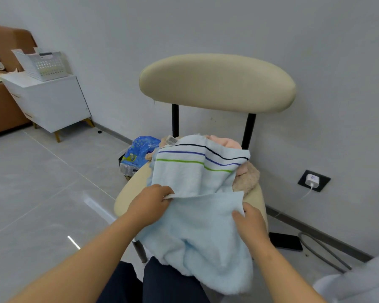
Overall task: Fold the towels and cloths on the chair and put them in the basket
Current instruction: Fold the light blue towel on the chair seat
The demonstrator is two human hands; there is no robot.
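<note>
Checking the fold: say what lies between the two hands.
In the head view, the light blue towel stretches between the left hand and right hand, each gripping its edge; nothing else lies there.

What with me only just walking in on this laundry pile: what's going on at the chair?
A person is partway through folding a blue striped towel on the chair. The left hand grips its folded edge and the right hand pinches a corner; the rest hangs off the seat. A pink cloth and a beige cloth lie bunched under its striped end. A white basket sits on the cabinet.
</note>
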